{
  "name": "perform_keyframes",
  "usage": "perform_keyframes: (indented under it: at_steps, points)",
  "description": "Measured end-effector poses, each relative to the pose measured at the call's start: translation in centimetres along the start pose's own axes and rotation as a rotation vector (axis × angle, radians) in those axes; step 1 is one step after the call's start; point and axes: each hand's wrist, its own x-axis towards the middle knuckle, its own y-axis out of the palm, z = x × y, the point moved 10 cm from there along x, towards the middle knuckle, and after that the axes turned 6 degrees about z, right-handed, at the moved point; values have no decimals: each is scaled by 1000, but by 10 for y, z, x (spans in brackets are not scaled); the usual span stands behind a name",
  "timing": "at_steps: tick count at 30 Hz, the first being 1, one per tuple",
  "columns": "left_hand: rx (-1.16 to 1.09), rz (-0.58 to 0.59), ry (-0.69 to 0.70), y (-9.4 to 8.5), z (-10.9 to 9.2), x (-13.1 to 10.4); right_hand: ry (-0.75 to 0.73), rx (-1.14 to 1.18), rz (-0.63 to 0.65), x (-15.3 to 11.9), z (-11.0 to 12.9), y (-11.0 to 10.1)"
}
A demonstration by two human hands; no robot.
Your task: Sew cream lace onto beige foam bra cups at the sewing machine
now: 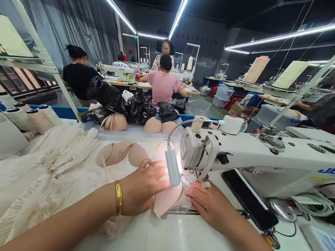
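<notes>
A beige foam bra cup [167, 197] lies under the head of a white sewing machine [200, 146], with pale lace [187, 178] beside the needle area. My left hand [145, 186], wearing a gold bangle and a ring, is closed on the cup's left side; the lamp hides some of its fingertips. From the right, my right hand [211, 202] pinches the edge of the cup and lace close to the presser foot, its fingers pressed together. A small grey lamp [172, 166] on a bent neck shines down between my hands.
White lace fabric [39, 178] is heaped on the left. More bra cups [120, 153] lie behind my left hand, near black plastic bags [140, 106]. A black phone [249, 198] rests below the machine arm. Thread cones [40, 117] stand at left. Several people sit or stand beyond.
</notes>
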Motion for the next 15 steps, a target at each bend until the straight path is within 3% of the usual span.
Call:
perform_keyframes:
  at_steps: [5,11,15]
  points:
    - [-85,6,163,20,-23,11,30,7,12,-1,-5,-11]
    - [-120,-126,171,22,-15,13,105,184,113,-3,-21,-23]
    - [-112,-169,213,21,-13,17,126,431,6,2,-20,-25]
